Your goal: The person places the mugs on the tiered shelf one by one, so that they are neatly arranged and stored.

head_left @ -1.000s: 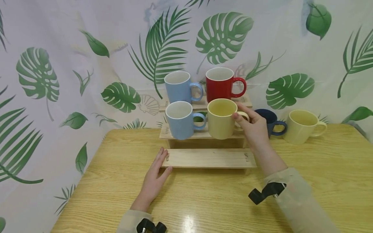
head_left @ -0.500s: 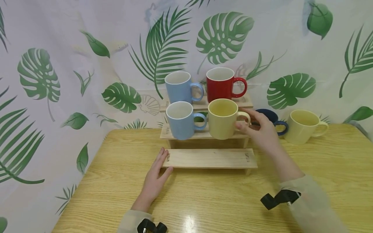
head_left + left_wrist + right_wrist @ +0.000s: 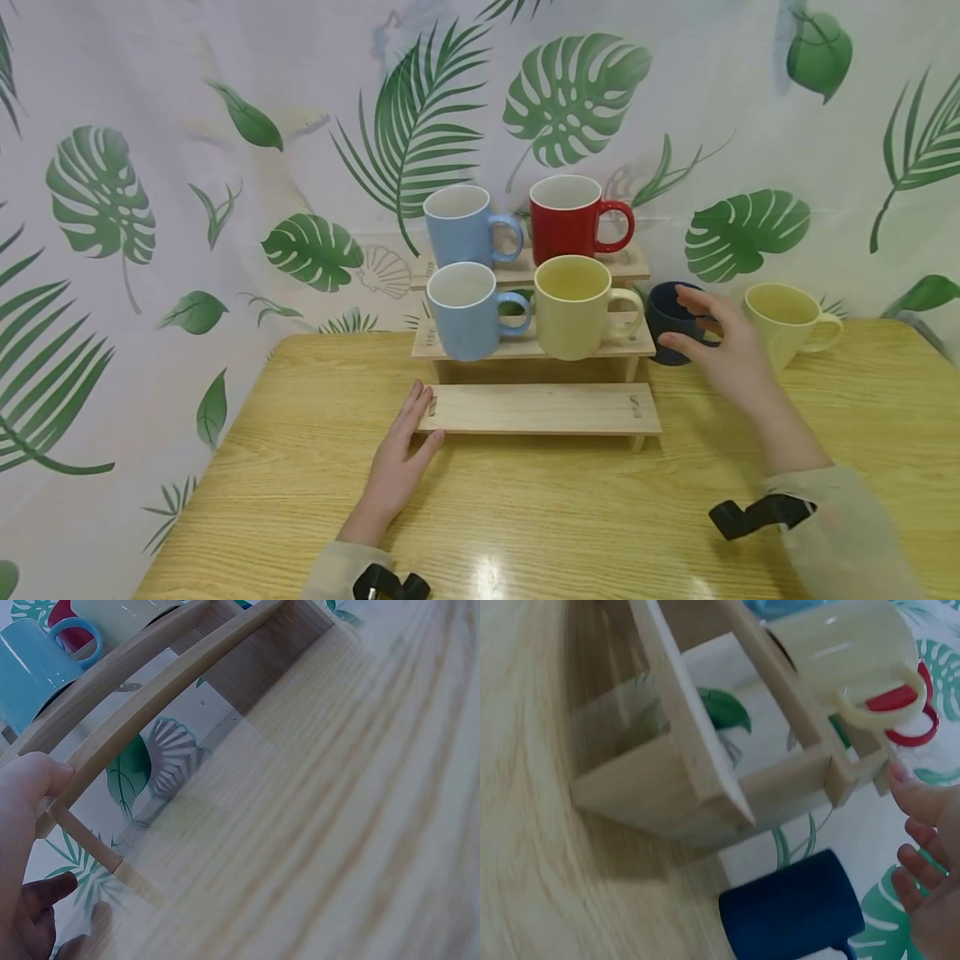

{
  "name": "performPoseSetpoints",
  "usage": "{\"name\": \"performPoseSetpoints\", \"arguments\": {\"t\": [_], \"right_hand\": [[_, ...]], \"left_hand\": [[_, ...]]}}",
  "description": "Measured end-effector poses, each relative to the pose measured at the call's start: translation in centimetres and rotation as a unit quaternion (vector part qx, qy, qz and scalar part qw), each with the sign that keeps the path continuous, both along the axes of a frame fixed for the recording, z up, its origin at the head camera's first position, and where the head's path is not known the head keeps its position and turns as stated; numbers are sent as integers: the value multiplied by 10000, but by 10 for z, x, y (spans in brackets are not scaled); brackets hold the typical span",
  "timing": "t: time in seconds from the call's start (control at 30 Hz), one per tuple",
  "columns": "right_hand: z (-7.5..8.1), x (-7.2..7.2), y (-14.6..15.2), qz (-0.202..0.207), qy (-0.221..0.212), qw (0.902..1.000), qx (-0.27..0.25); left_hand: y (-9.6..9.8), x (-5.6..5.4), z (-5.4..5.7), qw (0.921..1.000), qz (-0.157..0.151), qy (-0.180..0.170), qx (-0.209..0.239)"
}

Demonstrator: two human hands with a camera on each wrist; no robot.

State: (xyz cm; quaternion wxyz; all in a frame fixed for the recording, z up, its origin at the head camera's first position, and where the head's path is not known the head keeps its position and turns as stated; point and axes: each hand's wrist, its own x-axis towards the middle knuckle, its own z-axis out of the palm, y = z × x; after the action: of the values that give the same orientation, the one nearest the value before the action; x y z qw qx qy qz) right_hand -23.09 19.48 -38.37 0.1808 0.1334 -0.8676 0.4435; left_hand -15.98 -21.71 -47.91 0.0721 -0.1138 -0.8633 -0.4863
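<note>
My left hand (image 3: 397,467) rests at the left end of the lowest tier of a wooden step shelf (image 3: 532,410), its fingers along the edge. In the left wrist view the thumb lies against that board (image 3: 150,701). My right hand (image 3: 731,358) hovers with parted, relaxed fingers and holds nothing. It overlaps the dark blue mug (image 3: 663,333), which stands on the table right of the shelf. On the middle tier a yellow mug (image 3: 572,312) stands beside a light blue mug (image 3: 461,321). The right wrist view shows the dark blue mug (image 3: 791,911) below the hand.
Another light blue mug (image 3: 457,233) and a red mug (image 3: 566,225) stand on the top tier. A second yellow mug (image 3: 776,321) is on the wooden table (image 3: 300,500), at the right. A leaf-patterned cloth (image 3: 247,183) hangs behind.
My right hand has let go of the middle-tier yellow mug's handle and moved right, in front of the dark blue mug. My left hand has stayed at the shelf's end.
</note>
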Motion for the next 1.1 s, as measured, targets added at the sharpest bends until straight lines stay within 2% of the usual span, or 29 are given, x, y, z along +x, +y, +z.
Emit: {"name": "performPoseSetpoints", "arguments": {"t": [0.13,0.4,0.77,1.1], "right_hand": [[-7,-7,11,-284,399,9981,373],[-21,-20,25,-640,579,9928,835],[-30,-33,35,-607,36,9908,1206],[-31,-41,35,-492,-279,9834,1723]], "left_hand": [[0,0,0,10000,14,5,25],[0,0,1,10000,4,4,25],[1,1,2,10000,12,68,-8],[1,0,2,9999,8,78,70]]}}
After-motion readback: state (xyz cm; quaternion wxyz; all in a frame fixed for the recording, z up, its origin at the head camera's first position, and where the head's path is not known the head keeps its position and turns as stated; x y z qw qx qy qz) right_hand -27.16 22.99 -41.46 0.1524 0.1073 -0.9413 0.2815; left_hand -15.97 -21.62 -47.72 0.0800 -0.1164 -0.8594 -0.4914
